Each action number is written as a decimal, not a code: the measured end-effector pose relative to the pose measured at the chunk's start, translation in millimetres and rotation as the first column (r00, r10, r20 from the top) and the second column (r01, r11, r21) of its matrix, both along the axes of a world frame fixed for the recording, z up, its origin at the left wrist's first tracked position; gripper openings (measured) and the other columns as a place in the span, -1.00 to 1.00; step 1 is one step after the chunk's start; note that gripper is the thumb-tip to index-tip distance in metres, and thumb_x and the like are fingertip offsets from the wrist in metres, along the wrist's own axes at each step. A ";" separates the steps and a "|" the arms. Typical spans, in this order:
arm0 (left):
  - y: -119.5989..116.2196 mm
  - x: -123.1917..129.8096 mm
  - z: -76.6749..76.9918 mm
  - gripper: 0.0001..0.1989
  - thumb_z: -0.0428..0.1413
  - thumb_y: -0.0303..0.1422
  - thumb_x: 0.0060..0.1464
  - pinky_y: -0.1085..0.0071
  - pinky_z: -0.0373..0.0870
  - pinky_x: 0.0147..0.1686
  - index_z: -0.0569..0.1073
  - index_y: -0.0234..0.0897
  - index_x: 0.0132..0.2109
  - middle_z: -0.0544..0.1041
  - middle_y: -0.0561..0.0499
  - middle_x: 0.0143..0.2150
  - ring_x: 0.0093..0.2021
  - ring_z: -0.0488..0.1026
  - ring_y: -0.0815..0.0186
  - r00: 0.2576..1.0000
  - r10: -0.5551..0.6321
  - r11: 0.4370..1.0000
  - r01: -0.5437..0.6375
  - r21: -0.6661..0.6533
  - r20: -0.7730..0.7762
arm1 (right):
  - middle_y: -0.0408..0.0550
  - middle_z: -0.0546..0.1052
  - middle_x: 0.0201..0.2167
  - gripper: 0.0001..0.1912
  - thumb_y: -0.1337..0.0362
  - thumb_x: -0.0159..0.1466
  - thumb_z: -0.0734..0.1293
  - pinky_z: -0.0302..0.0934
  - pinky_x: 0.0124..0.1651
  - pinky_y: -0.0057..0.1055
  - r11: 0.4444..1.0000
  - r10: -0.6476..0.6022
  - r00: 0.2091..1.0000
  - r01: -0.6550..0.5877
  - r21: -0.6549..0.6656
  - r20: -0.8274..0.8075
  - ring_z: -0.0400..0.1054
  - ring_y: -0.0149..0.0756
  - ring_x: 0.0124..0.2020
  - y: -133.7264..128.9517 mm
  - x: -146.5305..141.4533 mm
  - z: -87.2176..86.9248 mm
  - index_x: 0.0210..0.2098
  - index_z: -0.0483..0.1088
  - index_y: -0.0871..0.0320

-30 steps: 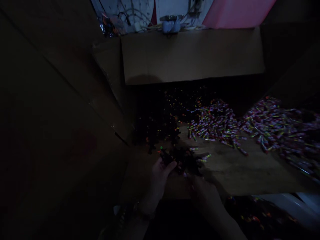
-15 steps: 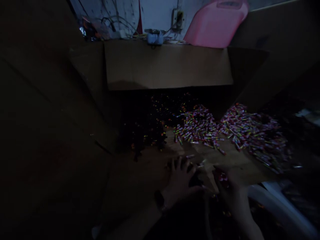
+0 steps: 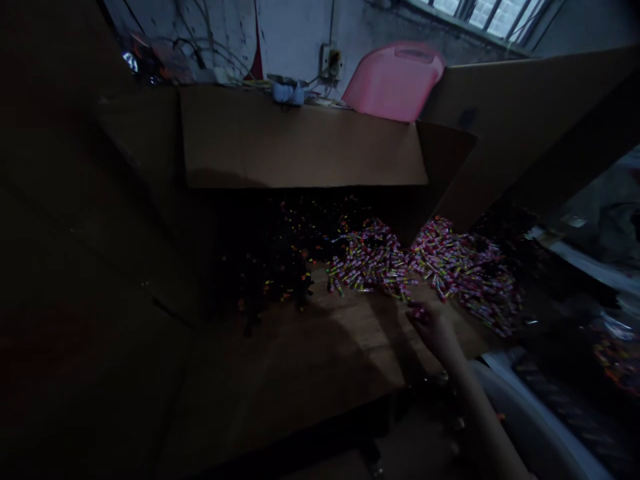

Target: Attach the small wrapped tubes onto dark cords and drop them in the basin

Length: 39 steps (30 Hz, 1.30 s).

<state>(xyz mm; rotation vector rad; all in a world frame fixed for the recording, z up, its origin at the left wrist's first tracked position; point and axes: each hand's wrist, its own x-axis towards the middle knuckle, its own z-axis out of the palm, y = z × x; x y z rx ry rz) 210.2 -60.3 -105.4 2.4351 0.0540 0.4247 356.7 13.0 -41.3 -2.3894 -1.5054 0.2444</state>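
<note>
My right hand (image 3: 434,331) reaches over the wooden board, closed around a dark red and pink thing (image 3: 421,313) whose kind the dim light hides. Just beyond the fingers lies a heap of small pink, white and yellow-green sticks (image 3: 373,260). A second heap of the same sticks (image 3: 467,270) spreads to the right. Low in the picture, in deep shadow, my left hand (image 3: 413,437) shows only faintly, with a dark band at the wrist; its fingers cannot be made out. Dark small pieces with orange and yellow bits (image 3: 280,287) lie on the left of the board (image 3: 300,353).
Cardboard walls (image 3: 305,150) stand around the back and sides of the board. Behind them are a pink plastic container (image 3: 393,83), a small blue object (image 3: 287,93) and a wall socket (image 3: 331,62). A pale tub rim (image 3: 520,407) sits at lower right, below the board's edge.
My right hand has moved forward to the sticks, still holding the red and pink thing. My left hand has left the board and dropped toward the lower edge. The view has swung right.
</note>
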 end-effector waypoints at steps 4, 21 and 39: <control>49.5 -54.6 23.2 -0.58 -0.06 -0.16 0.18 0.08 0.02 0.23 0.31 -0.18 0.14 0.37 -0.08 0.16 0.26 0.11 0.10 0.986 0.166 0.985 -0.167 0.042 0.030 | 0.13 0.57 -0.29 -0.71 0.29 0.24 0.22 0.17 -0.30 -0.41 0.996 0.016 0.998 -0.010 -0.090 0.067 0.47 -0.16 -0.25 49.8 0.6 -16.2 -0.08 0.40 0.22; 168.9 -257.1 -7.2 -0.61 -0.15 -0.26 0.19 0.09 0.21 0.08 0.49 -0.29 -0.05 0.45 -0.19 0.06 0.07 0.34 0.00 0.302 0.947 0.240 -0.893 0.381 0.112 | 0.20 0.41 -0.01 -0.64 0.25 0.25 0.20 0.20 -0.18 -0.35 0.996 0.063 0.996 -0.067 0.059 0.070 0.38 -0.14 -0.11 65.7 -6.6 -38.2 0.02 0.30 0.23; 263.6 -176.1 37.1 -0.33 0.02 0.14 -0.03 -0.27 -0.36 0.15 0.26 0.03 0.20 0.09 -0.08 0.33 0.30 -0.07 -0.20 0.468 0.840 0.540 -0.768 0.344 -0.274 | 0.06 0.54 -0.43 -0.70 0.12 0.13 0.30 0.22 -0.37 -0.34 0.973 -0.085 0.958 0.138 0.184 -0.273 0.44 -0.11 -0.36 106.0 -37.9 -61.0 -0.24 0.43 0.18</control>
